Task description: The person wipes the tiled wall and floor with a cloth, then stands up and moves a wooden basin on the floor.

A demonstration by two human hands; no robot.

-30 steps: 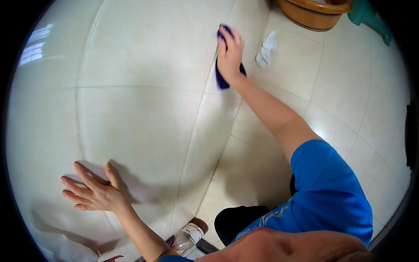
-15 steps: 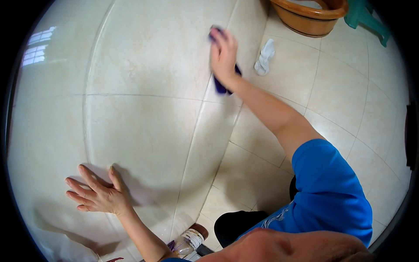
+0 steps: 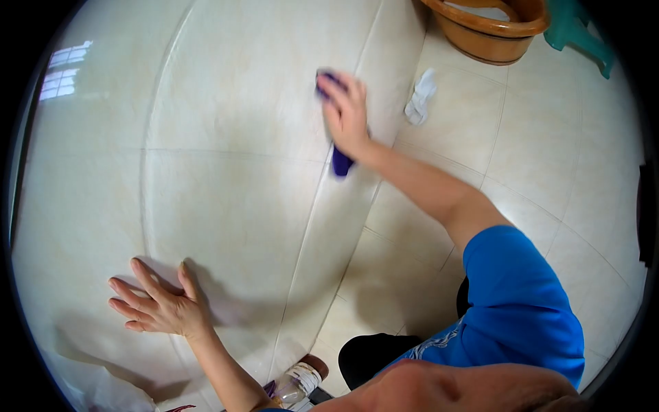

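My right hand [image 3: 347,113] presses a dark purple cloth [image 3: 342,163] against the tiled ledge [image 3: 226,213], close to its right edge. Part of the cloth sticks out past my fingertips and part hangs below my palm. My left hand [image 3: 161,305] lies flat on the pale tiles at the lower left, fingers spread, holding nothing. A crumpled white cloth [image 3: 420,97] rests on the floor to the right of my right hand.
A brown wooden basin [image 3: 491,34] and a green plastic stool [image 3: 580,38] stand at the upper right on the floor [image 3: 528,137]. Near my left forearm is a clear jar with a brown lid [image 3: 302,379]. A whitish plastic bag [image 3: 96,384] lies at the lower left.
My right hand has moved down and slightly left with the purple cloth. My left hand stays spread on the tiles; the whole view has shifted a little.
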